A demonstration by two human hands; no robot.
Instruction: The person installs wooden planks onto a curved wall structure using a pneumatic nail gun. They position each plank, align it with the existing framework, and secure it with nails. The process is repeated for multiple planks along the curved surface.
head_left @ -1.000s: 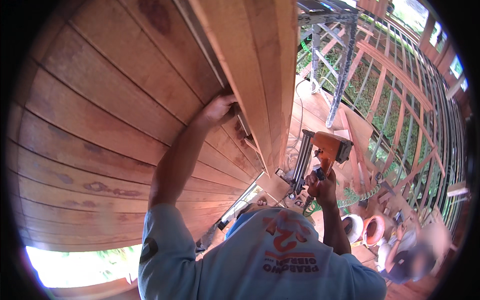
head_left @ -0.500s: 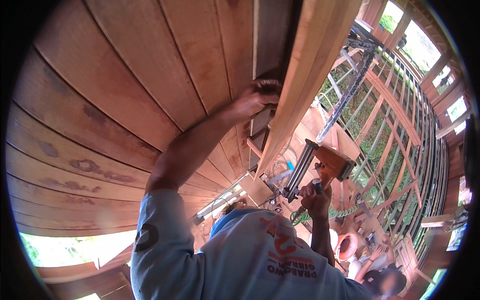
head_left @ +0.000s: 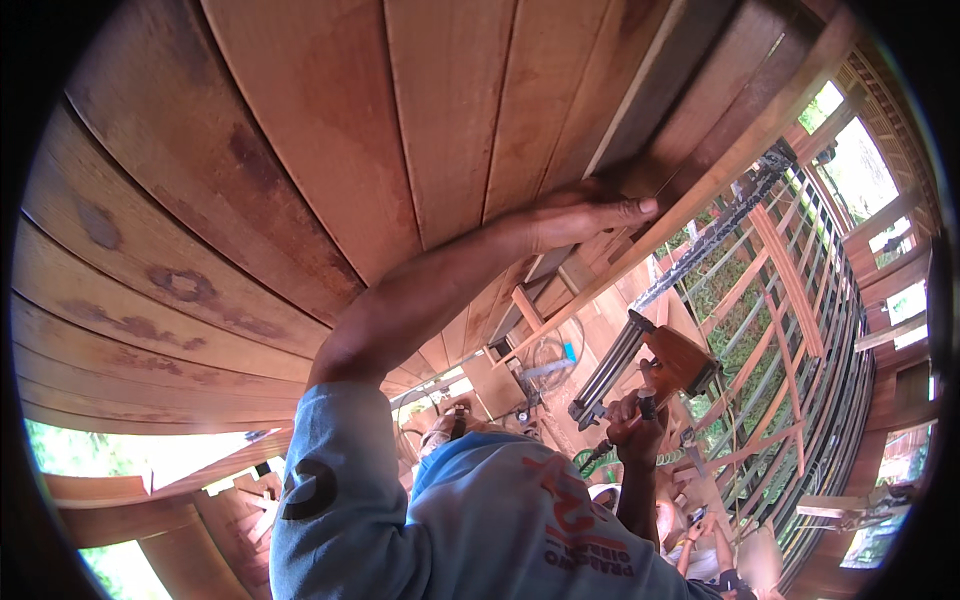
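Note:
My left hand [head_left: 600, 212] is raised against the dark wooden board [head_left: 680, 140] beside the plank wall [head_left: 450, 120], its thumb stretched out near the edge of a long wooden beam [head_left: 740, 165]. It holds nothing that I can see; its other fingers are partly hidden behind the hand. Lower down on the right, my right hand [head_left: 637, 425] is closed round the handle of a nail gun [head_left: 682, 358] with an orange-brown body and a long dark magazine. The gun is held away from the wall.
A rough metal pole [head_left: 715, 235] slants behind the beam. Beyond it, bars and loose wooden strips [head_left: 785, 280] form an open framework over grass. Below lie a square board [head_left: 493, 388] and a green coiled hose [head_left: 597, 456]. Another person [head_left: 715, 555] is at the lower right.
My left hand has slid right along the wall, its thumb now stretched out. The beam appears further right as the view shifts. The nail gun stays in my right hand.

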